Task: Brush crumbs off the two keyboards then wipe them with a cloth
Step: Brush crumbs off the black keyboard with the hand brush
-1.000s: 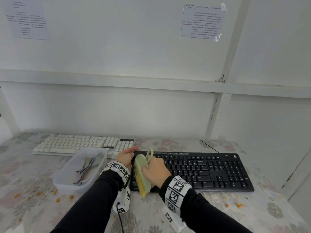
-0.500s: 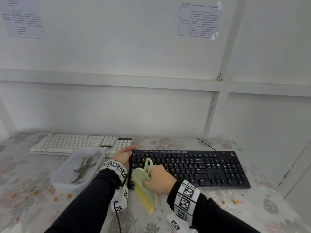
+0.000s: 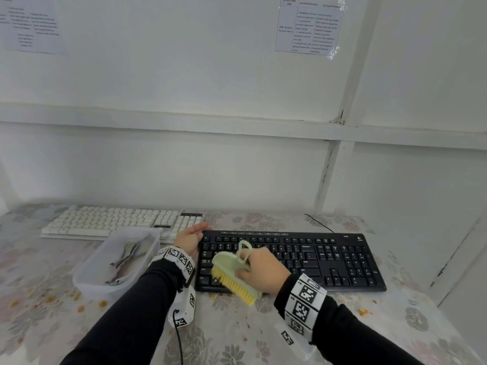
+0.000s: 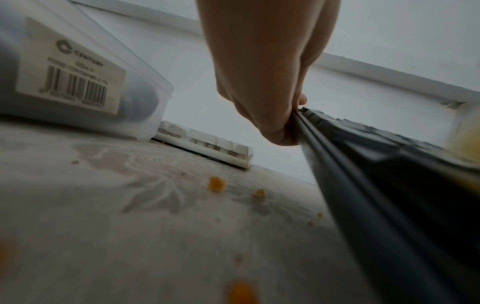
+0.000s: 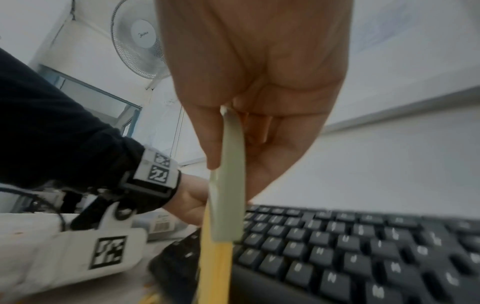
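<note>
A black keyboard (image 3: 329, 259) lies at the centre right of the table, with a white keyboard (image 3: 110, 222) behind it to the left. My right hand (image 3: 263, 272) grips a pale green brush (image 3: 232, 264) with yellow bristles. The brush is tilted over the black keyboard's front left keys, bristles towards the front edge. My left hand (image 3: 188, 239) holds the black keyboard's left edge; in the left wrist view its fingers (image 4: 275, 131) curl against that edge (image 4: 363, 205). A grey cloth (image 3: 126, 255) lies in a clear plastic tub (image 3: 87, 280).
Orange crumbs (image 3: 79, 308) are scattered on the flowered tablecloth in front of the tub and the black keyboard, some close to its left side (image 4: 216, 184). The white wall stands right behind both keyboards. A cable (image 3: 319, 223) runs from the black keyboard's back.
The brush swept from the keyboard's left edge down past its front edge, then came back up onto the front left keys. My left hand stayed on the keyboard's left edge.
</note>
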Action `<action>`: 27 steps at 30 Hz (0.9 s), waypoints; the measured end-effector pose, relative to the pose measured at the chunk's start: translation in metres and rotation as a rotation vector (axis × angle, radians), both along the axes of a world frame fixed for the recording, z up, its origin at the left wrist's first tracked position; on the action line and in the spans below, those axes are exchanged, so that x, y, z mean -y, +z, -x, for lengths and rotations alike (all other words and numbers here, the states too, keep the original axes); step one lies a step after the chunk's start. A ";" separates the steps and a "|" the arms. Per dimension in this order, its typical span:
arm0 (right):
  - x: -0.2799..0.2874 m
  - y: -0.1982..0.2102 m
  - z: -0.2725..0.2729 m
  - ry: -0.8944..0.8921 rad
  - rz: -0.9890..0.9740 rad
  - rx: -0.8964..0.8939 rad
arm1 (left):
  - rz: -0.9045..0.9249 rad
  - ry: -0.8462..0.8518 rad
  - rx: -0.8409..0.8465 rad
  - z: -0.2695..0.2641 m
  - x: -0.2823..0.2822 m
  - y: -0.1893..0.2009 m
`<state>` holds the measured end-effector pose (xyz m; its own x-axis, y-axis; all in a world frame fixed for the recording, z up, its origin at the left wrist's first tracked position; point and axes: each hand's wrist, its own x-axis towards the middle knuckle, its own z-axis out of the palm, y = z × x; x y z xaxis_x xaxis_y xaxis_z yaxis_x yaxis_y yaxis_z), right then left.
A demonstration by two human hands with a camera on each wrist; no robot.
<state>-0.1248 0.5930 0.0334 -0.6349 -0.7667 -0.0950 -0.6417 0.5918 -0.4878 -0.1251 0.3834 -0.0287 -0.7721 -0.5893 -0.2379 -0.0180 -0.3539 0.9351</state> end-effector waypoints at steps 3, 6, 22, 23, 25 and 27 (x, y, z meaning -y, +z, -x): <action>0.007 0.007 0.007 -0.074 0.114 -0.105 | 0.024 -0.003 -0.001 0.002 0.001 0.001; 0.013 0.002 0.005 -0.052 0.070 -0.092 | 0.025 -0.015 0.005 0.002 0.001 0.002; -0.017 0.000 0.010 -0.027 -0.073 -0.056 | 0.049 -0.033 0.033 0.003 0.006 -0.002; -0.018 0.002 0.012 -0.041 -0.047 -0.057 | 0.047 -0.030 0.031 0.003 0.006 -0.002; -0.015 0.006 0.017 -0.108 0.040 -0.091 | 0.046 -0.027 0.027 0.003 0.005 -0.002; -0.008 0.007 0.014 -0.151 0.092 -0.118 | 0.045 -0.029 0.024 0.003 0.004 -0.001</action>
<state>-0.1391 0.6014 0.0407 -0.7461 -0.6638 0.0526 -0.6045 0.6421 -0.4715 -0.1279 0.3790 -0.0296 -0.7832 -0.5776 -0.2302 -0.0505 -0.3100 0.9494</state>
